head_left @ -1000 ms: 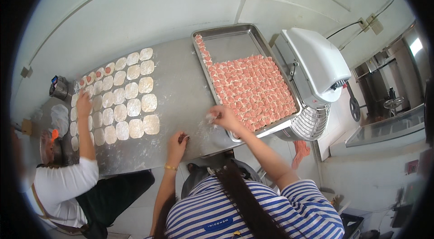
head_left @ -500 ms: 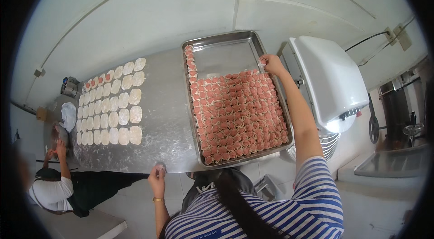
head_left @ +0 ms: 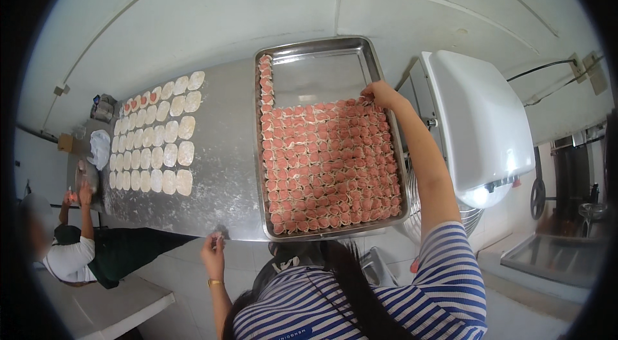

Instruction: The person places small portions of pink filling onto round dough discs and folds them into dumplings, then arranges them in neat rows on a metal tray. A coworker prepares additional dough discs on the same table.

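One view only: a head-worn fisheye camera looking steeply down from well above the steel desk (head_left: 219,166), with straight edges bowing toward a dark circular rim. The wearer's striped sleeves enter from the lower edge. No second view exists, so nothing is shared.

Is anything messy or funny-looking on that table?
Nothing is spilled or broken. The tray is only part full: dumplings fill the near part, but just one column runs up its left side, leaving the far part bare. The wrappers lie in neat rows.
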`<action>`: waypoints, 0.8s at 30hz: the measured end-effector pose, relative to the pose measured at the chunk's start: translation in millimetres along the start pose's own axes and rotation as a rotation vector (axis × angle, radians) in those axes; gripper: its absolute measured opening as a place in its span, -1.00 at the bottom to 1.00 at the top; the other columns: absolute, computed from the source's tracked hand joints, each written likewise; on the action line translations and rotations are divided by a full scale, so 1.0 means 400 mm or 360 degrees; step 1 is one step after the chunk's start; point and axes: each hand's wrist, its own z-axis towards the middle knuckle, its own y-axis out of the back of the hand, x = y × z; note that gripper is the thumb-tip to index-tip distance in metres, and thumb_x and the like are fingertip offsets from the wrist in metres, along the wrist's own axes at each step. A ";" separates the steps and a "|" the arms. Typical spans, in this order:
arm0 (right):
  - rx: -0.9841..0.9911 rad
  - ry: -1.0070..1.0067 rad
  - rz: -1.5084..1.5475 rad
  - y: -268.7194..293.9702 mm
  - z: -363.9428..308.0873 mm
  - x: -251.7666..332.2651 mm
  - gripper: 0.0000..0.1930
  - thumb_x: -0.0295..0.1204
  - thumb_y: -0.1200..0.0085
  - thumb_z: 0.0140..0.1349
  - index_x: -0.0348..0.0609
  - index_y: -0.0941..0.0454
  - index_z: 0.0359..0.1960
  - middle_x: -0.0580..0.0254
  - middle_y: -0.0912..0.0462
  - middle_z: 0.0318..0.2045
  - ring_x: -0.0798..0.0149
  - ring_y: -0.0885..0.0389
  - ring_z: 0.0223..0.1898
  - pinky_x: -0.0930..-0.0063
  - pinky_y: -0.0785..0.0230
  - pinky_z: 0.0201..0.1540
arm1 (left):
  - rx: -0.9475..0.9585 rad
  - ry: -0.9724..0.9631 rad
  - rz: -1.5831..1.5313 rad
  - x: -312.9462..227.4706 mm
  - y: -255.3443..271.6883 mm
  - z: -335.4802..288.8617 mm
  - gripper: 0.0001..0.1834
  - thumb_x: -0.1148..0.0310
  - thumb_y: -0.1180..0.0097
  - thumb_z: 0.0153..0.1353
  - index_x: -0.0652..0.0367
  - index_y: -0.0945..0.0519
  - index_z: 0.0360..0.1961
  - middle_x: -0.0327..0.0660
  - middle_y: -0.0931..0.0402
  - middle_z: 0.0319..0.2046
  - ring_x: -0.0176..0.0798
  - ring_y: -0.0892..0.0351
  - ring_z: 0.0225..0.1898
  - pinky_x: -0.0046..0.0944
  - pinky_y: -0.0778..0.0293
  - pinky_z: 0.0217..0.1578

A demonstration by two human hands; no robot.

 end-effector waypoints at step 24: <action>0.0177 -0.0067 0.0180 0.033 0.015 -0.004 -0.72 -0.55 -0.08 -0.20 -0.17 -0.67 -0.36 0.00 -0.65 -0.44 0.08 -0.62 -0.35 0.30 -0.42 -0.24 | 0.0078 -0.0040 0.0068 0.015 -0.022 0.008 -0.86 0.50 -0.01 0.23 0.28 -0.53 -0.22 -0.22 -0.58 -0.43 -0.42 -0.57 -0.43 -0.41 -0.51 -0.43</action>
